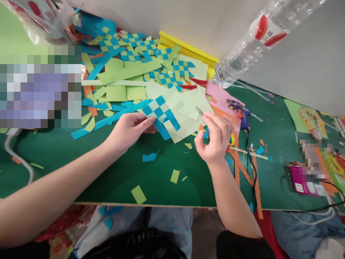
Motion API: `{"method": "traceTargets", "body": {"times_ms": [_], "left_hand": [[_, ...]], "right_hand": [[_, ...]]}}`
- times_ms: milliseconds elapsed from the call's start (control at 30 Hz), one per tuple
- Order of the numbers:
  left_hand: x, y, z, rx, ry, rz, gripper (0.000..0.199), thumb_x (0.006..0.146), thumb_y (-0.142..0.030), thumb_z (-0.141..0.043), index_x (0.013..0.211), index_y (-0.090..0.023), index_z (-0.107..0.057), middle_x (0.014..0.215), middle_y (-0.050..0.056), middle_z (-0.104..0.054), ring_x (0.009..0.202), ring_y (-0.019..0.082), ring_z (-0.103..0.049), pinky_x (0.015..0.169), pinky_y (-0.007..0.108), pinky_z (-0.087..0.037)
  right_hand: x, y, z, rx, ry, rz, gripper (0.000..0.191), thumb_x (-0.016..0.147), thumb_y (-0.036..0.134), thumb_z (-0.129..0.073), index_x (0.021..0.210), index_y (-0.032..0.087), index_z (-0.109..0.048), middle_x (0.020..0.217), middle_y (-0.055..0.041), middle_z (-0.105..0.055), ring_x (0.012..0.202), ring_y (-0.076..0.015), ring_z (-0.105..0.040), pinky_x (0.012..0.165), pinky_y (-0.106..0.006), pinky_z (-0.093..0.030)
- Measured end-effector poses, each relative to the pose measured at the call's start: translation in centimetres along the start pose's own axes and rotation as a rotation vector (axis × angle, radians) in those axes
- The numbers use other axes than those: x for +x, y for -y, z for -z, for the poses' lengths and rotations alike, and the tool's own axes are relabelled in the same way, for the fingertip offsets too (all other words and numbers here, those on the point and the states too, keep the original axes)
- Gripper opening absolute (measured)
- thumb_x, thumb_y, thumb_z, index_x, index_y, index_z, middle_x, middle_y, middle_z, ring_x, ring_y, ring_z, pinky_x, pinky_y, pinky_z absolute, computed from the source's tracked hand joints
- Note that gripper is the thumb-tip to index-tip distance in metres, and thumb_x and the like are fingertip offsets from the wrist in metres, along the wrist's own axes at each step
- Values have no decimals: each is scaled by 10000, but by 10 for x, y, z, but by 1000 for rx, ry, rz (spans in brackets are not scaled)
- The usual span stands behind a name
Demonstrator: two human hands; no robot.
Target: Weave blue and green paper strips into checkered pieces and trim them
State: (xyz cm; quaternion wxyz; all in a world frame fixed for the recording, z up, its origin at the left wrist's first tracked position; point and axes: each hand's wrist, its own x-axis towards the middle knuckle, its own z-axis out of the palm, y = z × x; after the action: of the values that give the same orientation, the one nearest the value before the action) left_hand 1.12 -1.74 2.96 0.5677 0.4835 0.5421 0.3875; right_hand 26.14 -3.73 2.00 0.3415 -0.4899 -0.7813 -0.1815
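Observation:
Between the thumb and fingers of my left hand (137,127) is a woven blue-and-pale-green paper piece (159,109) with blue strips hanging from its lower right. Pale green sheets (185,118) lie behind and beside it. To the right, over the edge of those sheets, my right hand (214,135) is closed around scissors; a grey blade tip (199,110) points up-left and a yellow-and-red handle (231,140) shows beside the palm. The blade and the woven piece are apart.
Several woven paper fish (168,80) and green and blue strips (129,72) are piled at the back. A yellow strip (188,48) and plastic bottle (239,54) stand by the wall. Paper scraps (138,194), orange strips (257,187) and a black cable (249,158) lie on the green table (107,183).

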Motion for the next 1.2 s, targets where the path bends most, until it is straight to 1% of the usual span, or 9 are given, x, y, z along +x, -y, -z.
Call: {"method": "traceTargets", "body": {"times_ms": [133,200,333,433,633,833,1000,1100,1200], "left_hand": [[5,0,2,-20,-56,-49,262,796,-410,-682,664,-184,-665,669,2,-634,673,139,-640,721,280,-582],[7,0,3,-79,-72,-36,252,794,-417,-678,694,-186,-662,723,4,-648,701,145,-647,724,285,-583],[9,1,5,-217,-86,-21,237,792,-406,-674,706,-188,-644,797,3,-667,769,160,-671,711,281,-579],[9,2,7,-245,-76,-10,222,790,-399,-682,723,-189,-662,796,12,-679,789,178,-686,732,301,-579],[11,1,11,-296,-62,72,169,790,-349,-681,824,-186,-706,859,54,-727,824,210,-705,756,322,-581],[12,0,10,-384,-14,113,190,786,-344,-696,865,-172,-683,892,63,-741,814,197,-710,726,308,-577],[12,-2,11,-412,-10,127,177,791,-311,-709,871,-158,-668,873,46,-743,806,177,-702,725,289,-567],[11,-4,13,-444,-10,125,118,812,-265,-695,823,-155,-656,817,11,-737,774,140,-692,714,250,-552],[10,-5,14,-430,-56,102,112,797,-238,-716,763,-158,-646,766,-19,-727,730,105,-682,688,208,-532]], "right_hand": [[6,-24,9,-64,-74,-67,353,806,175,-451,1141,205,-559,1105,-102,-663,1042,-245,-622,944,-436,-445],[10,-33,20,-88,-29,-149,276,807,150,-434,1019,211,-601,996,-78,-688,973,-225,-636,913,-410,-460],[16,-43,42,-123,308,-421,217,814,204,-467,973,205,-615,910,-58,-694,855,-213,-645,794,-365,-495],[13,-49,46,-218,584,-515,250,808,340,-536,985,186,-621,974,-95,-686,922,-264,-634,780,-392,-487],[-2,-65,39,-254,821,-584,388,806,506,-518,967,174,-638,1019,-140,-676,863,-291,-649,666,-388,-478],[-5,-72,43,-72,739,-604,368,724,483,-623,954,196,-635,881,-85,-698,768,-245,-659,654,-358,-489],[-2,-68,49,-109,666,-701,452,657,465,-698,1018,204,-619,962,-111,-706,905,-304,-669,749,-416,-511],[-3,-66,50,-49,566,-774,513,616,451,-743,1042,208,-595,986,-106,-700,928,-300,-667,771,-418,-521],[-5,-65,49,80,426,-740,513,635,410,-744,1073,222,-552,1048,-83,-678,955,-266,-657,784,-392,-528]]}}
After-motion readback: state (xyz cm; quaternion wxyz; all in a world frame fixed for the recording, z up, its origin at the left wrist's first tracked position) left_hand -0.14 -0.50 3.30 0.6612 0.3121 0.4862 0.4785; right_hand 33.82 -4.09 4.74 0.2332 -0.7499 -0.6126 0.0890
